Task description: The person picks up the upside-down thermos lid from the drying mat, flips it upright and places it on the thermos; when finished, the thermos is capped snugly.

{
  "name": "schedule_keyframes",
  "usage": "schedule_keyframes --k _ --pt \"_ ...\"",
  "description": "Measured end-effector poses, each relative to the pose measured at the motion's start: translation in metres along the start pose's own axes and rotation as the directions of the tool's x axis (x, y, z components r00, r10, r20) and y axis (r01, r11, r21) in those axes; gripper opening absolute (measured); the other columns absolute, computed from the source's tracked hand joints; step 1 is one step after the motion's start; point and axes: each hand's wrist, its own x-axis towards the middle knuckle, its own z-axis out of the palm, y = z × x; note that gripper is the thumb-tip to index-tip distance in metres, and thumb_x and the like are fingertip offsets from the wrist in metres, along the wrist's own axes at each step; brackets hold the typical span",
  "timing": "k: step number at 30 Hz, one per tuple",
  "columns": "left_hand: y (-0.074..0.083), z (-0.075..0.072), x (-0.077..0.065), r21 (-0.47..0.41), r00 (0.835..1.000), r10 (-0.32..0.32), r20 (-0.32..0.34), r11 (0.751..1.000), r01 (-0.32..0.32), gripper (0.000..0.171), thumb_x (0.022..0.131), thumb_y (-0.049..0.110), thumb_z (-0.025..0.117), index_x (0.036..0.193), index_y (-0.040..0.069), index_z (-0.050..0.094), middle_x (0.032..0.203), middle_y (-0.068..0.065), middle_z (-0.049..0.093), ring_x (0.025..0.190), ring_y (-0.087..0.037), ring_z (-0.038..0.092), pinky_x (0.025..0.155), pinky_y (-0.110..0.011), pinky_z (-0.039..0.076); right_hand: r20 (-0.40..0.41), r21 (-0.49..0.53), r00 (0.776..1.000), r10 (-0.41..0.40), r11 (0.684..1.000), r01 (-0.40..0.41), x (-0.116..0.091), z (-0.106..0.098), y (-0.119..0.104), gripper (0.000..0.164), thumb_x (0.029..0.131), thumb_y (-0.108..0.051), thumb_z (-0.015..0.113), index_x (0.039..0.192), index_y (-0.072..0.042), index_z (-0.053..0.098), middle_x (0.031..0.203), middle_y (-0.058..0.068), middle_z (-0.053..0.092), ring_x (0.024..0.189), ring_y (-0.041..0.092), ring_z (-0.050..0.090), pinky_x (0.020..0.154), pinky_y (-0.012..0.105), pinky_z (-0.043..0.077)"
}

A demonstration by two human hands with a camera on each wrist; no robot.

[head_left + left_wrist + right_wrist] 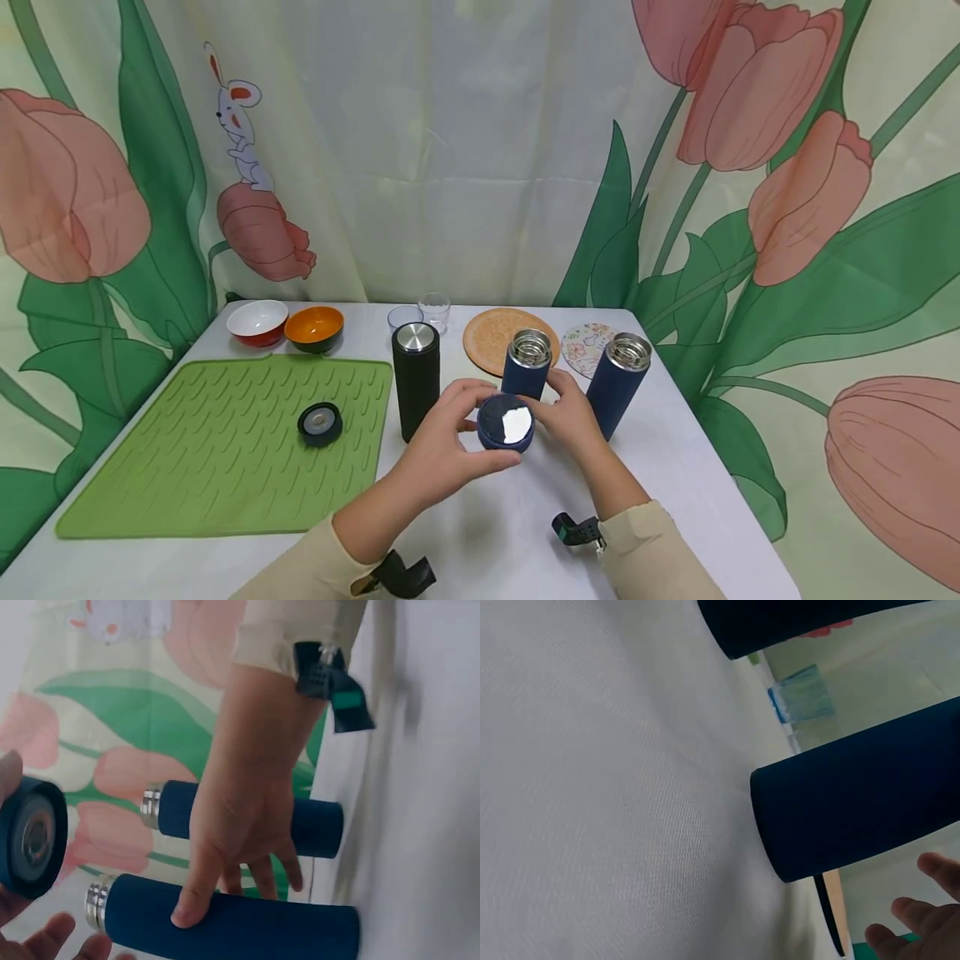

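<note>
Held up at the middle of the table, a dark blue bottle lid (495, 421) is pinched between the fingers and thumb of my left hand (442, 442). The left wrist view shows the underside of the lid (36, 838). Just behind it stands an uncapped dark blue bottle (527, 377) with a steel mouth. My right hand (570, 412) is beside this bottle, its thumb across the bottle's side in the left wrist view. In the right wrist view, the fingers (922, 915) are spread apart alongside it. To the right stands a second uncapped blue bottle (617, 387).
A black bottle (416, 383) with a steel top stands left of my hands. A black lid (320, 425) lies on the green mat (225, 467). Two bowls (258, 321), two clear glasses (434, 311), a round wooden board (495, 333) and a patterned disc (585, 346) are along the back.
</note>
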Motion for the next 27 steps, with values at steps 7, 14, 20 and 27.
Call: schedule_keyframes --k 7,14,20,27 --pt "0.009 0.020 0.064 0.074 0.986 0.027 -0.165 0.997 -0.015 0.063 0.083 0.046 0.091 0.137 0.026 0.065 0.137 0.003 0.058 0.120 -0.014 0.060 0.092 -0.040 0.059 0.025 0.026 0.999 0.022 0.999 -0.022 0.000 0.000 0.004 0.071 0.088 -0.050 0.084 0.151 -0.027 0.060 0.164 0.007 0.048 0.158 0.035 0.038 0.123 0.067 0.034" --pt "0.006 0.029 0.108 0.126 0.986 0.060 -0.156 0.991 -0.040 0.053 0.081 0.047 0.090 0.128 0.029 0.070 0.137 0.008 0.061 0.126 -0.017 0.056 0.098 -0.038 0.057 0.035 0.032 0.999 0.033 0.999 -0.034 -0.004 0.002 0.001 0.077 0.086 -0.058 0.084 0.153 -0.028 0.058 0.165 0.003 0.046 0.156 0.034 0.041 0.120 0.063 0.040" --pt "0.005 0.028 0.114 0.082 0.993 -0.004 -0.117 0.996 0.014 0.056 0.081 0.049 0.091 0.128 0.028 0.069 0.127 0.009 0.066 0.113 -0.017 0.065 0.091 -0.039 0.058 0.036 0.047 0.998 0.048 0.998 -0.049 -0.003 0.003 0.001 0.069 0.087 -0.053 0.084 0.148 -0.031 0.061 0.162 0.001 0.048 0.155 0.032 0.042 0.120 0.063 0.040" --pt "-0.006 0.022 0.117 -0.002 0.999 -0.027 -0.048 1.000 0.026 0.047 0.084 0.043 0.091 0.122 0.027 0.069 0.118 0.008 0.070 0.110 -0.019 0.070 0.091 -0.041 0.060 0.053 0.057 0.998 0.035 0.998 -0.038 0.001 0.002 0.002 0.068 0.088 -0.052 0.084 0.148 -0.029 0.062 0.162 0.003 0.049 0.157 0.033 0.040 0.121 0.067 0.037"
